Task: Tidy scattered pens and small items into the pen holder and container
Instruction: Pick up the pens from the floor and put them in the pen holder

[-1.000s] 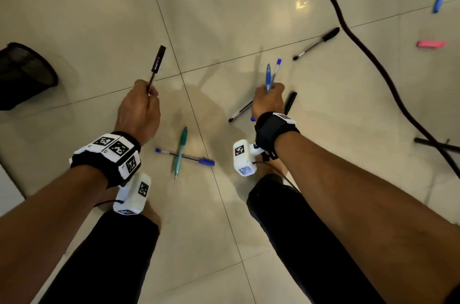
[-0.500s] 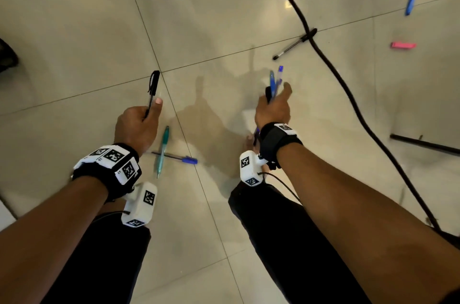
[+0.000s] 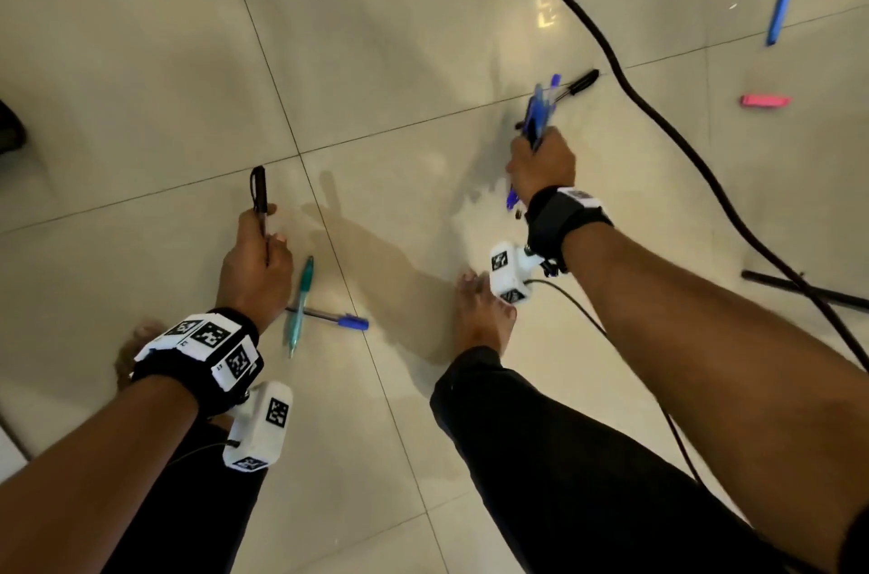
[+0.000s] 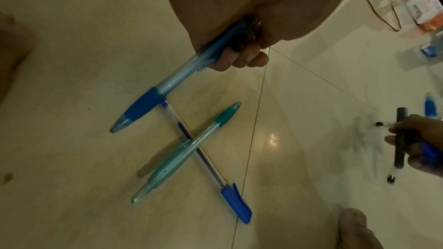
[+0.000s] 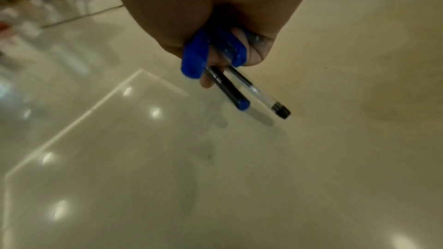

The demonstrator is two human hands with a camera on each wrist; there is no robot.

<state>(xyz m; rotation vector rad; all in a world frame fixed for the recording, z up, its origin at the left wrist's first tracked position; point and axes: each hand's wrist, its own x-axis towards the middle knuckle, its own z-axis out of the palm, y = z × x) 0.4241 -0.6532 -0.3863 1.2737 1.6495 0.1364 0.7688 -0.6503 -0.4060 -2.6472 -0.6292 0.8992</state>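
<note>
the teal pen (image 3: 301, 303) lies on the floor crossed over a blue-capped pen (image 3: 329, 318), its long axis running away from the person — just beside the left hand (image 3: 256, 265), fingers curled round a pen already. the right hand (image 3: 541, 166), clamped on a bundle of pens (image 3: 541, 108), is well apart.

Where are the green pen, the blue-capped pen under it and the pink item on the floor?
green pen (image 4: 191, 151), left wrist view, mid-barrel where it crosses.
blue-capped pen (image 4: 236, 204), left wrist view, on its blue cap.
pink item (image 3: 765, 100), head view, its middle.
</note>
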